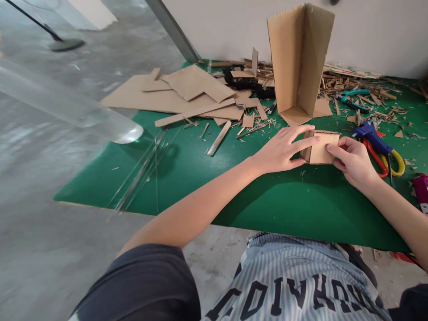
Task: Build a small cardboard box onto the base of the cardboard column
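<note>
A small cardboard box (323, 150) sits between my two hands at the right of the green tabletop. My left hand (290, 147) grips it from the left, fingers over its top and the thumb along the lower edge. On the other side my right hand (356, 162) pinches the box's right end, thumb pressed on the front face. Just behind stands a tall folded cardboard piece (301, 62) with two upright walls and a flat base. To the right of my right hand lie a blue glue gun (372, 136) and scissors with red and yellow handles (399, 165).
Flat cardboard sheets (197, 82) and scraps cover the back of the green table (187, 178). Teal-handled pliers (356, 100) lie among wood bits. Clear thin sticks (140, 171) rest near the left edge. A purple object (421, 191) is at the far right.
</note>
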`<state>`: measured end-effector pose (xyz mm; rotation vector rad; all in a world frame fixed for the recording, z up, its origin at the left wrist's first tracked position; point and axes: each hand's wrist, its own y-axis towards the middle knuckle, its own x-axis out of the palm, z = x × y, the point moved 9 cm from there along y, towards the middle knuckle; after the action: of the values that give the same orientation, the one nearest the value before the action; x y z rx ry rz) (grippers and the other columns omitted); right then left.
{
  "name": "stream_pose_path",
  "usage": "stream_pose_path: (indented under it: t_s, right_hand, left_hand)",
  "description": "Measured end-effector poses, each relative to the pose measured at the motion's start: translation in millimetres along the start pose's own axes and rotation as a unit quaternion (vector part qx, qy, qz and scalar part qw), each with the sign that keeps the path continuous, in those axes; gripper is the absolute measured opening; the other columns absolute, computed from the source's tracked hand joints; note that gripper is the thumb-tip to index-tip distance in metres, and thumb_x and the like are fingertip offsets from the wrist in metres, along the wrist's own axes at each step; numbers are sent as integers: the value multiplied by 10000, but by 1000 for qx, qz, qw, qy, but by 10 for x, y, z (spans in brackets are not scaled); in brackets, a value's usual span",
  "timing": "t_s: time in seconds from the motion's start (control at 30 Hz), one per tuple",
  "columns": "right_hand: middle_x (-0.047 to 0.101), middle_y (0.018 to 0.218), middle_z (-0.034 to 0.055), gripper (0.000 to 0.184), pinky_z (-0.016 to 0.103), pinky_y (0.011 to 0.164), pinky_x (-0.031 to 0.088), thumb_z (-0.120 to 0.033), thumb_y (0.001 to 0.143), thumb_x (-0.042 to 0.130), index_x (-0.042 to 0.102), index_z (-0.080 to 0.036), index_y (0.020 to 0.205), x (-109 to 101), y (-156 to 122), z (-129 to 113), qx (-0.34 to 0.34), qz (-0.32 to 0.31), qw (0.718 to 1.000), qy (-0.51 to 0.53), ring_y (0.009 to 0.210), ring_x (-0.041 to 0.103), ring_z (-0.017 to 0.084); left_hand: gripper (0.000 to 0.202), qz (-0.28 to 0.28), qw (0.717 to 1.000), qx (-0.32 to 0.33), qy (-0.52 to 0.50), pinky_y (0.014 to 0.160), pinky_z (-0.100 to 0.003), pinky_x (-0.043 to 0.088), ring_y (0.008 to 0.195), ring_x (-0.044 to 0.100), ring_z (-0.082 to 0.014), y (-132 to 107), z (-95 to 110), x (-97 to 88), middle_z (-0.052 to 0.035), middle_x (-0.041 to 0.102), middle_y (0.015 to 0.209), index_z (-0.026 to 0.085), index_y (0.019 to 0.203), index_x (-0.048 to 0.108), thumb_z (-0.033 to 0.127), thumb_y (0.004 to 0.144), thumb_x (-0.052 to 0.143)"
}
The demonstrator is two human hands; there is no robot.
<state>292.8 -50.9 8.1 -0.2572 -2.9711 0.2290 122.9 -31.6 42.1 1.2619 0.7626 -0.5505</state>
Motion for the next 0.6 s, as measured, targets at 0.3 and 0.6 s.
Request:
stream_pose_path:
  t_s: [0.3, 0.6]
  right_hand:
    - [490, 539, -69, 574, 164, 313, 172, -475, 483, 991, 546, -165, 670, -9, -5, -35, -10, 6, 1000, 4, 365, 323, -2]
    - [478, 549, -65, 560, 166, 327, 179, -463, 493, 984, 541, -170, 671, -23, -7, -50, -8, 13, 1000, -5, 388, 324, 1]
  left_hand:
    - [711, -1, 999, -5, -40, 1042, -542, 526, 1430, 524, -346, 29, 29, -32, -213, 476, 1559, 287, 1559, 247, 258, 952, 615]
    - [941, 13, 988, -80, -130, 1127, -560, 478, 1444, 515, -360, 3, -99, 4, -182, 476, 1575, 293, 1596, 164, 323, 850, 737]
